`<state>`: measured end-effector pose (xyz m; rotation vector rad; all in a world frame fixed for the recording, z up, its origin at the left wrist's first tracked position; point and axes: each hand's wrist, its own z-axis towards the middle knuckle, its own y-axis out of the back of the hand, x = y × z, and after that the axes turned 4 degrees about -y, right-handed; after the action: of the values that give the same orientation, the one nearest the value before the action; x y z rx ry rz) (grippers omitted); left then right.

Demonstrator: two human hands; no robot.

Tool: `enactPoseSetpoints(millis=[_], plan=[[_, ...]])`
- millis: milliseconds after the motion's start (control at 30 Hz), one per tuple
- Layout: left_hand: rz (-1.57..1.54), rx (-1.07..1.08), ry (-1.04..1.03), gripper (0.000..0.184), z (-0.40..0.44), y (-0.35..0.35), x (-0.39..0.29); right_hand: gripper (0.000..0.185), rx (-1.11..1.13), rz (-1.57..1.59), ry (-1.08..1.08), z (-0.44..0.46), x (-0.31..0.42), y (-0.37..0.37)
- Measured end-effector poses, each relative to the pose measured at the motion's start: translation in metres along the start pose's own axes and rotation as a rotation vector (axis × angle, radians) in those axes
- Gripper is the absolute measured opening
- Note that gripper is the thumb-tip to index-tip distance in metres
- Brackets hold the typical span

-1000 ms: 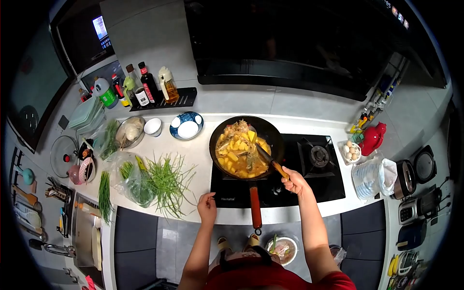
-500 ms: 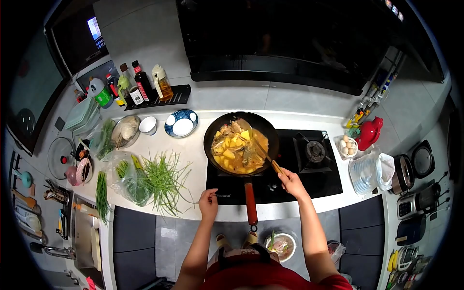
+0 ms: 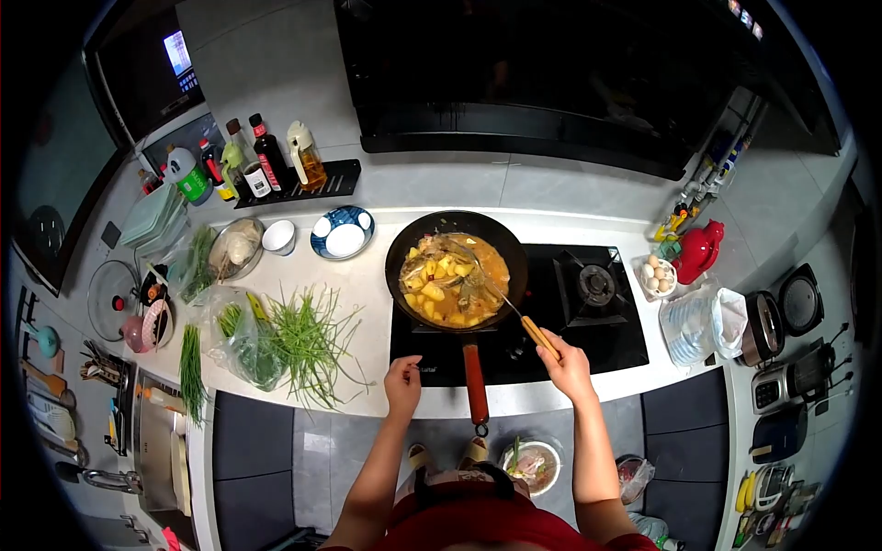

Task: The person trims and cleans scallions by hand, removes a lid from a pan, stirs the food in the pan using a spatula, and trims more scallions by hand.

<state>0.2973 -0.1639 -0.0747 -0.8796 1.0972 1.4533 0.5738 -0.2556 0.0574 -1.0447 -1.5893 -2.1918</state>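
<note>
My right hand [image 3: 567,370] is closed around the wooden handle of a metal spatula [image 3: 530,328]. The spatula's far end is sunk in a stew with yellow chunks and brown sauce [image 3: 441,285], so its head is mostly hidden. The stew fills a dark wok [image 3: 393,266] over the left part of the black gas hob [image 3: 602,354]. The wok's red-brown handle [image 3: 475,381] points towards me, with neither hand on it. Left of that handle, by the hob's front edge, my left hand [image 3: 402,384] hovers with loosely bent fingers, one stretched out, holding nothing.
Green stalks [image 3: 317,340] and a plastic bag of greens [image 3: 248,344] lie left of the hob. Behind them stand a blue-patterned plate [image 3: 322,243], a white bowl [image 3: 279,239] and bottles [image 3: 268,156]. Eggs [image 3: 656,275] sit at right. A white basin [image 3: 554,464] is on the floor.
My right hand has moved slightly down and right with the spatula. The spatula's head, partly visible before, has sunk into the stew. My left hand has shifted slightly right.
</note>
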Motion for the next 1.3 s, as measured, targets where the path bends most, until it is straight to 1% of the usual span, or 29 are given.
enactPoseSetpoints(millis=[67,167,300,400,500,600,633,900,1033,1200,1300], plan=[[0.009,0.002,-0.001,0.019,-0.001,0.002,0.002,0.033,0.096,0.091,-0.092,-0.004,0.01,0.007],[0.015,0.003,0.012,0.019,-0.003,0.006,0.002,0.032,0.212,0.26,-0.148,-0.014,0.008,0.006],[0.032,-0.004,0.01,0.02,-0.004,0.012,-0.007,0.03,0.296,0.196,-0.181,-0.024,0.034,0.021],[0.046,-0.011,-0.01,0.02,-0.004,0.014,-0.009,0.03,0.228,0.014,-0.087,-0.029,0.044,0.021],[0.006,-0.013,-0.007,0.02,-0.003,0.015,-0.01,0.028,0.113,-0.203,-0.012,-0.027,0.046,0.008],[0.021,-0.011,-0.022,0.02,-0.003,0.015,-0.007,0.027,0.034,-0.372,0.003,-0.022,0.054,-0.003],[0.008,-0.015,-0.016,0.02,-0.003,0.015,-0.006,0.029,-0.037,-0.408,0.055,-0.02,0.05,-0.011],[0.014,-0.022,0.006,0.019,-0.007,0.021,-0.006,0.036,-0.198,-0.497,0.049,0.005,0.023,-0.047],[-0.002,-0.025,-0.009,0.019,-0.007,0.021,-0.005,0.035,-0.22,-0.475,0.039,0.006,0.021,-0.051],[0.022,0.001,0.013,0.019,-0.01,0.025,-0.002,0.032,-0.165,-0.42,0.041,-0.008,0.03,-0.017],[0.022,0.01,0.029,0.019,-0.011,0.027,0.002,0.027,-0.103,-0.337,-0.052,-0.019,0.054,0.018]])
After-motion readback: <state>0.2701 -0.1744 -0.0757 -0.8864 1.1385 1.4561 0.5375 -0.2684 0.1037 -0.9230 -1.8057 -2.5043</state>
